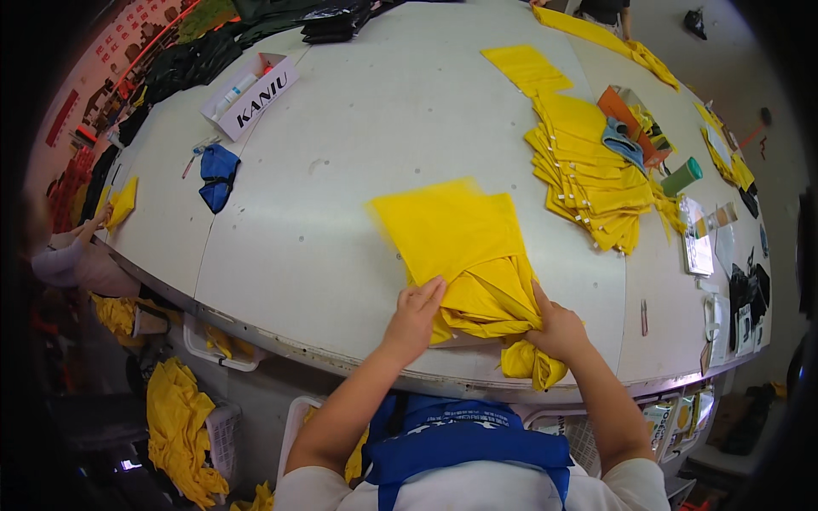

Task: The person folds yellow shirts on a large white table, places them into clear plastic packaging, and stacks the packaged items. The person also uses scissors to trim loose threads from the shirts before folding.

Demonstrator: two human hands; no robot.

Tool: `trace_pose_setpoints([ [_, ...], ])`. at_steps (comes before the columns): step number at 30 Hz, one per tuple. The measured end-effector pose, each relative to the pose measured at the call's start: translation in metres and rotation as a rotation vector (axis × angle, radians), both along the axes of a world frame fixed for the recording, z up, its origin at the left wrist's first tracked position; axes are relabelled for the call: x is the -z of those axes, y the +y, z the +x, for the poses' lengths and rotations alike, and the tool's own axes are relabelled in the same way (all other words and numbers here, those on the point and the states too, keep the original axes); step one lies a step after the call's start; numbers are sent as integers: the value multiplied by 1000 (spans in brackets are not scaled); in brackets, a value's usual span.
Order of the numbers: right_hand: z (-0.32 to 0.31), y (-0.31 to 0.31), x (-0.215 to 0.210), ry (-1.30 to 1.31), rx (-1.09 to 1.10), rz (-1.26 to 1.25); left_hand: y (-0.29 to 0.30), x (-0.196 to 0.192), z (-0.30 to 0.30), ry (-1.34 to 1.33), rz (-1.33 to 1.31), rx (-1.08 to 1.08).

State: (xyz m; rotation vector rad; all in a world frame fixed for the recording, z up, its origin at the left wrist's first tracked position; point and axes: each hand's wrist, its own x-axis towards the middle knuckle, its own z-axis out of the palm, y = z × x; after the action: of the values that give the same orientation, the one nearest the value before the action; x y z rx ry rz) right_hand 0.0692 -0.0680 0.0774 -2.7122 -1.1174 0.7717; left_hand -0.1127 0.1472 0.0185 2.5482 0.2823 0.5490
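Between my two hands lies a crumpled and partly folded yellow cloth piece [486,298] at the table's near edge. Its flat upper flap [434,226] is blurred along the far edge. My left hand [415,319] grips the cloth's near left side, its fingers together on the fabric. At the right side, my right hand [558,330] holds bunched fabric, thumb on top and the other fingers mostly hidden. A loose rolled end [534,364] of the yellow cloth hangs at the table edge below my right hand.
Right of the work stands a fanned stack of folded yellow pieces [588,170], beside an orange box [635,123] and a green-topped cylinder [682,177]. Small scissors or snips [644,317] lie near right. Farther left are a blue cloth bundle [219,177] and a white box [247,94]. Other people work at the table.
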Motion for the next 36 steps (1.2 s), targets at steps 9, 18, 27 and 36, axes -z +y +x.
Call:
trace_pose_setpoints([
  [9, -23, 9, -1, 50, 134, 2, -29, -20, 24, -246, -172, -291],
  [18, -10, 2, 1, 278, 351, 304, -62, 9, -2, -245, -223, 126],
  [27, -14, -8, 22, 897, 536, 935, -27, 11, 34, -237, -470, -144],
  [36, -24, -11, 19, 662, 611, 907, -46, -33, 52, -322, -467, 17],
])
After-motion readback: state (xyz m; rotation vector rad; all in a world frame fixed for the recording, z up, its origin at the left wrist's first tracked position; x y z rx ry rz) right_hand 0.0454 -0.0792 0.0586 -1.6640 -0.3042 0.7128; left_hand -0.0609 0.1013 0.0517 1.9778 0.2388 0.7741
